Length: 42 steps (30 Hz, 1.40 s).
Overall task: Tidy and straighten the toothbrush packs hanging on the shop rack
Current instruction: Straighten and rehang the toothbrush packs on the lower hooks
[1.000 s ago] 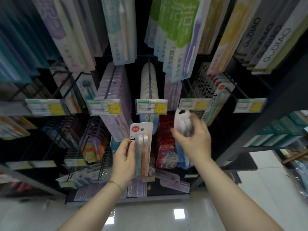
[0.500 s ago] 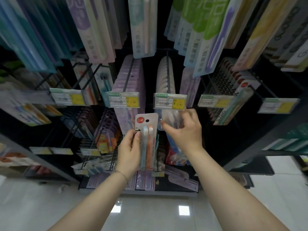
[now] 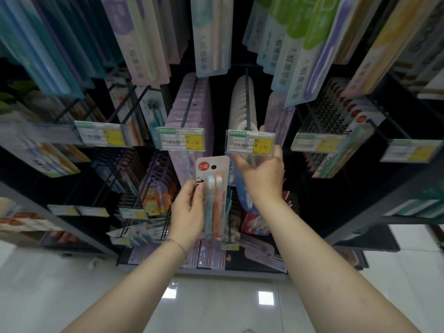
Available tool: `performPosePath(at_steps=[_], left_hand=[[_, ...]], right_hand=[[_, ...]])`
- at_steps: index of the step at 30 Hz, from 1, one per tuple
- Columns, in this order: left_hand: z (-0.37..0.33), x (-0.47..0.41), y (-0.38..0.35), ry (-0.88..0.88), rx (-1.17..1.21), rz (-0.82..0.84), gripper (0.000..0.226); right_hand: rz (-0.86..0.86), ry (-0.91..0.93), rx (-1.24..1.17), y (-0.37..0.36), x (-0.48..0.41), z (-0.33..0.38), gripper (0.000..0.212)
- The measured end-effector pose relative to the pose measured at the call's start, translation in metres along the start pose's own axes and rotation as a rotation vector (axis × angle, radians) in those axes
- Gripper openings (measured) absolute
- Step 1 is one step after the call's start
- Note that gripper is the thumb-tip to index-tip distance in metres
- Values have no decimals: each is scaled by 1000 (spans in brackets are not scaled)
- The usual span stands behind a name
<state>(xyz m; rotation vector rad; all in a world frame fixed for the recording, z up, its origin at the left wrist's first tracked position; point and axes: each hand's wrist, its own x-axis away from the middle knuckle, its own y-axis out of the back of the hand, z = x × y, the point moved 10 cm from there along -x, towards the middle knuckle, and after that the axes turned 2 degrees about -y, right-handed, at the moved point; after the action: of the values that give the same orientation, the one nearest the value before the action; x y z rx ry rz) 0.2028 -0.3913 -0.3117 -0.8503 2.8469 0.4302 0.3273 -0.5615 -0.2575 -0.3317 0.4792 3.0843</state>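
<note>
My left hand grips a toothbrush pack upright by its left edge; the pack has a white card with a red dot, a blue brush and an orange brush. My right hand is raised under the price tag of the middle hook and holds a white pack at the front of the row of white packs. Its fingers reach up behind the tag, so the pack's top is hidden. A row of lilac packs hangs on the hook to the left.
Long toothbrush packs hang overhead from the upper row. More hooks with tags stand left and right. Lower hooks carry small packs, and loose lilac packs lie on the bottom shelf. The tiled floor is below.
My right hand has lifted the white pack from beside the right tag up and left to the middle hook, behind its price tag. The left hand keeps its pack steady.
</note>
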Motion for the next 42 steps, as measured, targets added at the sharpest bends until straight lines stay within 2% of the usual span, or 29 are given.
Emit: performPosePath(at_steps=[7,8,10,12,14,16,25,28,32,38,40,42], left_hand=[[-8,3,-5,-13,-26,30,25],[-9,4,-7,-17,-32,41,24],[-13,6,-14,-30,-41,63,23],[-23,9,-24,-53,-37,90,23],[-34,11,-38,-74,-24,127,22],[-42,13,-54,-89,-24,163,22],[-68,24,-140,-54,48,241,27],[-80,26,-173,-45,56,273,27],[-87,19,-212,-7,53,288,21],[-89,5,-262,51,10,350,21],[-89,3,-276,64,4,384,16],[-90,2,-285,70,-20,390,23]], right_hand=[[92,114,186,9,8,6,76],[83,130,181,17,13,9,68],[79,159,180,30,22,13,40],[159,163,182,36,31,10,15],[275,115,173,38,39,1,9],[340,67,169,45,44,-8,10],[400,-78,28,110,32,-39,18],[358,-133,-17,136,19,-52,17],[289,-113,21,168,-6,-59,16],[240,-130,69,188,-26,-79,35],[210,-131,62,194,-30,-86,51],[156,-128,66,202,-34,-90,61]])
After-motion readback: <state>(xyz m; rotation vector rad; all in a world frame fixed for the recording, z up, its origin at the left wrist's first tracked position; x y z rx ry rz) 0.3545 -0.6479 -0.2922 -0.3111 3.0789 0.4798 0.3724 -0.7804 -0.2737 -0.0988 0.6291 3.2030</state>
